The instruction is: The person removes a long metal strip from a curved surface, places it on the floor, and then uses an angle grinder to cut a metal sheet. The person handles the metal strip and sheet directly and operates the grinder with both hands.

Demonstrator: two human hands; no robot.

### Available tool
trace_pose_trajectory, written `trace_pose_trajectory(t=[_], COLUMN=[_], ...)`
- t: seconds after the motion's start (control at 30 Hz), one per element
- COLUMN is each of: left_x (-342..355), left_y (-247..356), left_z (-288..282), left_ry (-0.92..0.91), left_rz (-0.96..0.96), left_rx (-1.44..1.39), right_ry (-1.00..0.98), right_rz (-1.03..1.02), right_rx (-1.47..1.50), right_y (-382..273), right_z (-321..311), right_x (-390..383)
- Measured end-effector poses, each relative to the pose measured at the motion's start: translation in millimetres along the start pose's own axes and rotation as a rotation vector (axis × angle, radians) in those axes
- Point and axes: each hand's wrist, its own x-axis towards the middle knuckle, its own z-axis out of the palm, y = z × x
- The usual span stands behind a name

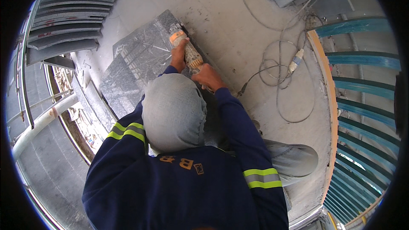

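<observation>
An angle grinder [191,59], dusty and orange-yellow, lies along the right edge of a dark polished stone slab [132,74]. Around the front of its body, close to the head, are the fingers of my left hand [179,55]. My right hand [208,77] grips the rear end, where the cord [243,89] comes out. The grinder's head rests at or just over the slab's far right edge; its disc is too small to make out. My bent knee in grey jeans [174,110] covers the slab's near part.
Cord loops with a pale connector [295,59] lie on the dusty concrete floor [255,110]. On the right, a wooden-edged rack [328,102] holds several greenish glass-like panels [366,85]. Grey slabs [68,21] are stacked far left, near a pipe [42,121] and an open edge.
</observation>
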Motion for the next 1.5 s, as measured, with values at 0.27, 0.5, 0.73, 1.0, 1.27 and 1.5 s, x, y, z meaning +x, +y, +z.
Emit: trace_pose_trajectory(t=[0.27, 0.5, 0.73, 1.0, 1.27, 1.5], left_x=[-11, -17, -7, 0, -8, -12], left_y=[1, 1, -2, -2, -6, -4], left_z=[2, 6, -1, -2, -6, -1], left_ry=[-0.017, -0.02, -0.013, -0.008, -0.041, -0.044], left_rz=[0.0, 0.01, 0.012, 0.025, 0.038, 0.006], left_rx=[-0.018, 0.001, 0.017, 0.043, 0.024, 0.018], right_ry=[-0.022, 0.052, -0.023, -0.013, -0.035, 0.008], right_rz=[0.078, -0.002, 0.084, 0.036, 0.074, 0.061], right_rx=[-0.042, -0.028, -0.053, -0.025, 0.011, 0.003], right_y=[3, 13, 2, 4, -2, 2], right_z=[3, 6, 1, 0, -2, -1], right_x=[-3, -6, -7, 0, -17, -16])
